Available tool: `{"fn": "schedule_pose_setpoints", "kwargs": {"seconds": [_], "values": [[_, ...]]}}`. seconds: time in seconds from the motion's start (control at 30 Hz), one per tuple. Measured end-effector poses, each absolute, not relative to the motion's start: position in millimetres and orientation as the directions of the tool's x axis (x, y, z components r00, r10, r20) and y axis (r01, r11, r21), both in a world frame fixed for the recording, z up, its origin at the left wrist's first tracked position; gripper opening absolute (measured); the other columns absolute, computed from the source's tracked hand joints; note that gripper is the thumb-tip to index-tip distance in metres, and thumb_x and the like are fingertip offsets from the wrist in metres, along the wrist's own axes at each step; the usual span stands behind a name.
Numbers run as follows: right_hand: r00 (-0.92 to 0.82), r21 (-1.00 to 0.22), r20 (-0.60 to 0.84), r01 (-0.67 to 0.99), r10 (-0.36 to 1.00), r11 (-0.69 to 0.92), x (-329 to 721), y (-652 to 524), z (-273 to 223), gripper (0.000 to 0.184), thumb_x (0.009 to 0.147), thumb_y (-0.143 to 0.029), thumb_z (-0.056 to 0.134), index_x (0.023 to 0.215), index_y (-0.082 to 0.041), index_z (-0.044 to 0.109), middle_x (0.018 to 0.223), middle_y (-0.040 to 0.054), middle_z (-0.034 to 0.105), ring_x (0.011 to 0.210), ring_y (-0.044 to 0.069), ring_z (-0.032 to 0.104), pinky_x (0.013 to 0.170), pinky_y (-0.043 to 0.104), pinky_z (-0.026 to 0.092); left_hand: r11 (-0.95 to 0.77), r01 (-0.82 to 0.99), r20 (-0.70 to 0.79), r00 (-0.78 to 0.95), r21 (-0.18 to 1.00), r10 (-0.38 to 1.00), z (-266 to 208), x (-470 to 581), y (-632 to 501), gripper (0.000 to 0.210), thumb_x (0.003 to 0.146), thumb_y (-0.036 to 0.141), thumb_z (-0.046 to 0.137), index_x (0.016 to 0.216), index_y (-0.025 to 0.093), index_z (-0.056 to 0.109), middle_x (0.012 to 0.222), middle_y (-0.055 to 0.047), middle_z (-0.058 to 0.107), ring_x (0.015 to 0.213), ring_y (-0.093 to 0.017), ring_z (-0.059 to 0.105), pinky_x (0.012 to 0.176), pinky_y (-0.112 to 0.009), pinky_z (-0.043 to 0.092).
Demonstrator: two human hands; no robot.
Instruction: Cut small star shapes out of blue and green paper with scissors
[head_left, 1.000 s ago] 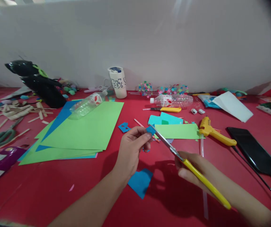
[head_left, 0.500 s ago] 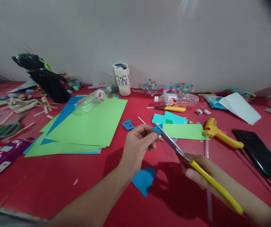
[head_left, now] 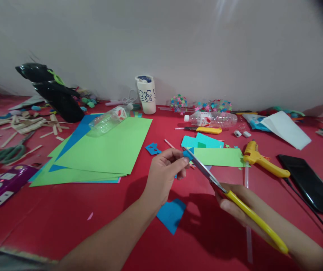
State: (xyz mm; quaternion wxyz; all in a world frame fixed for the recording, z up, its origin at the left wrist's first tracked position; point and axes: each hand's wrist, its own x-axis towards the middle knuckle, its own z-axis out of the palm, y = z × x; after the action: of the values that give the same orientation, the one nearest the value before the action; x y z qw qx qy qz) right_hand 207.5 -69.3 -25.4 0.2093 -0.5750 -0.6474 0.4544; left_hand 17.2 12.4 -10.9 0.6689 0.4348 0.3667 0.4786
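Note:
Between its thumb and fingers, my left hand (head_left: pixel 168 169) pinches a small piece of blue paper (head_left: pixel 188 154). My right hand (head_left: pixel 233 199) is closed around the yellow handles of a pair of scissors (head_left: pixel 246 209). The blades point up and left and meet the blue piece right by my left fingertips. Below my left wrist lies a larger blue paper (head_left: pixel 172 214). A blue scrap with cut-outs (head_left: pixel 152 149) rests just behind my left hand. Past the blades is a light green paper strip (head_left: pixel 220 156), beside turquoise papers (head_left: pixel 202 140).
Green sheets (head_left: pixel 102 150) with a plastic bottle (head_left: pixel 109 120) on them lie left. A second bottle (head_left: pixel 214 119), a yellow cutter (head_left: pixel 209 130) and a white tumbler (head_left: pixel 146 95) are at the back. Right are a glue gun (head_left: pixel 263 160) and a phone (head_left: pixel 309 184); far left, green scissors (head_left: pixel 6 154).
Almost nothing differs. Both hands, the scissors and the blue piece hold nearly the same position.

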Motion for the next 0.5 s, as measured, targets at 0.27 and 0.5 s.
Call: {"fn": "schedule_pose_setpoints", "kwargs": {"seconds": [0.27, 0.5], "values": [[-0.241, -0.811, -0.243, 0.582, 0.94, -0.06, 208.3, -68.4, -28.4, 0.053, 0.076, -0.073, 0.033, 0.065, -0.021, 0.034, 0.057, -0.0063, 0.026, 0.049, 0.01, 0.025, 0.043, 0.023, 0.018, 0.175, -0.323, -0.087, 0.269, 0.93, 0.959, -13.1, 17.3, 13.1, 0.008, 0.068, 0.021, 0.064, 0.069, 0.017, 0.057, 0.052, 0.005, 0.056, 0.042, -0.004, 0.045, 0.042, -0.016, 0.032], [-0.243, -0.815, -0.177, 0.58, 0.954, -0.003, 211.2, -66.9, -36.4, 0.053, 0.077, -0.072, 0.032, 0.063, -0.02, 0.033, 0.06, -0.0055, 0.025, 0.055, 0.012, 0.021, 0.047, 0.025, 0.018, 0.176, -0.335, -0.084, 0.272, 0.926, 0.959, -13.5, 18.1, 12.6, 0.009, 0.068, 0.021, 0.065, 0.068, 0.016, 0.057, 0.054, 0.004, 0.057, 0.042, -0.003, 0.045, 0.042, -0.017, 0.032]]}}
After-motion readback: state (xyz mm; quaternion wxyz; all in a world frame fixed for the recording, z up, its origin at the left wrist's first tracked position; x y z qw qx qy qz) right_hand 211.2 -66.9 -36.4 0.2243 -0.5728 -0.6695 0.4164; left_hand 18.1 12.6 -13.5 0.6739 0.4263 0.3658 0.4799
